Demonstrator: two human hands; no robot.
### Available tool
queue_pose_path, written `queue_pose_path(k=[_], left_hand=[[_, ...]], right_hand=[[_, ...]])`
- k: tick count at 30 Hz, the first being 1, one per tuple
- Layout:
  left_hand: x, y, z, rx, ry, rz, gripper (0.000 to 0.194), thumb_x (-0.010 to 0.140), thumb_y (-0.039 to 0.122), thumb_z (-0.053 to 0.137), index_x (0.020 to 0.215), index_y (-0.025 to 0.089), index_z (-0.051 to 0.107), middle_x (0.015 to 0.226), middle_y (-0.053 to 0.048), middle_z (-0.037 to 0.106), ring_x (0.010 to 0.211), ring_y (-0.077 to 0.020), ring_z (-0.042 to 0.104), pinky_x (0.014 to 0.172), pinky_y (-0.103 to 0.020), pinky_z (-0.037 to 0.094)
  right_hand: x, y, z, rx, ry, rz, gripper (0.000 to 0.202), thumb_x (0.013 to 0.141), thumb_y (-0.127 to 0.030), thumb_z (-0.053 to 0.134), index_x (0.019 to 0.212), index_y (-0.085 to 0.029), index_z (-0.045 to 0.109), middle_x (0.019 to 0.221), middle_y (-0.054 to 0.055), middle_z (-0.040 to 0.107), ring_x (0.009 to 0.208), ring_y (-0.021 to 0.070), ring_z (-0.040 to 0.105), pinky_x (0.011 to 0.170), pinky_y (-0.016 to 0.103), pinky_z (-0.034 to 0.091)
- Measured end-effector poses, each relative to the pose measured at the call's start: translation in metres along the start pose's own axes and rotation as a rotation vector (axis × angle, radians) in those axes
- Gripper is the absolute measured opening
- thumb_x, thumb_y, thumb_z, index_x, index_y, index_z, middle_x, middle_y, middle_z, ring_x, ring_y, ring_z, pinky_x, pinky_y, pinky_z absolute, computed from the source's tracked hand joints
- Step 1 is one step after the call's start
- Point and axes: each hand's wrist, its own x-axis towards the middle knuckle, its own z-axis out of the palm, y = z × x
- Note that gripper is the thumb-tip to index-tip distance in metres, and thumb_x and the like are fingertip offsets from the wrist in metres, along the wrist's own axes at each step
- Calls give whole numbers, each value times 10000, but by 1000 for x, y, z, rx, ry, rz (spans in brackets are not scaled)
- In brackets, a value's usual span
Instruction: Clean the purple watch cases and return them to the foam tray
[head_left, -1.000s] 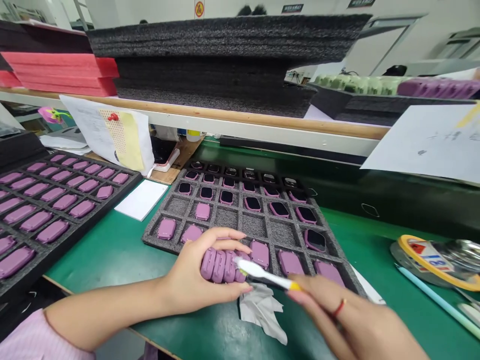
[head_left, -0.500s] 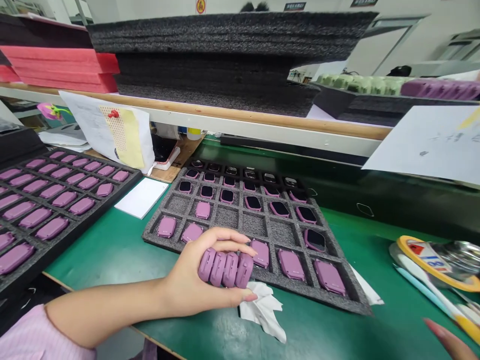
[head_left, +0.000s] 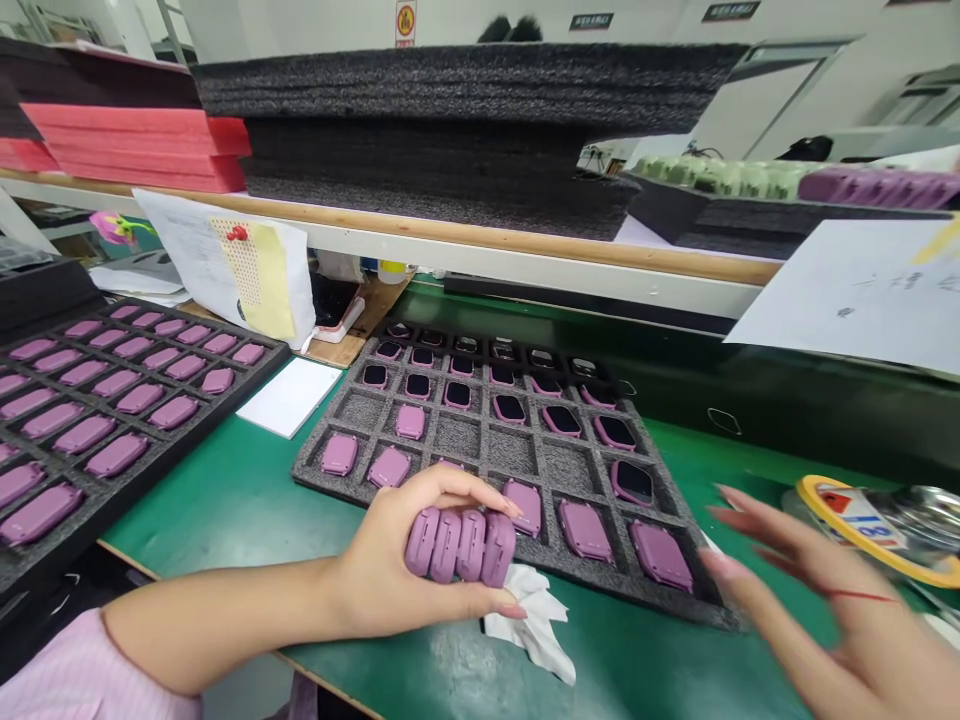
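Note:
My left hand [head_left: 405,555] grips a row of several purple watch cases [head_left: 460,546], pressed side by side between thumb and fingers. It hovers over the front edge of a dark foam tray [head_left: 517,450]. Purple cases lie in that tray's front row, such as one case [head_left: 585,528]; farther back are watches with black screens, like this one [head_left: 562,420]. A few pockets of the tray hold nothing. Slightly blurred, my right hand [head_left: 817,590] is at the tray's right end, fingers apart, holding nothing. Below the held cases lies a crumpled white cloth [head_left: 532,620].
At left, another foam tray [head_left: 180,440] is filled with purple cases. A white pad [head_left: 289,397] lies between the trays. Yellow-rimmed tape [head_left: 825,510] sits at right near a metal container. A shelf [head_left: 480,245] bearing stacked black foam [head_left: 450,140] spans the back.
My right hand has come in from the lower right corner toward the tray's right end, its fingers spread. My left hand still holds the cases; the whole view has shifted slightly.

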Motion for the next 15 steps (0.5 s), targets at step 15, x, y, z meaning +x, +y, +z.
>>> queue_pose_path(k=[15], left_hand=[[1, -12, -10, 360, -104, 272, 434, 867, 364, 729, 1253, 228, 587, 1202, -77, 734, 1108, -229, 710, 1001, -325, 537]], right_hand=[[59, -144, 64, 1119, -633, 255, 1064, 577, -690, 840, 1444, -237, 420, 1295, 156, 662, 1070, 302, 728, 907, 441, 614]])
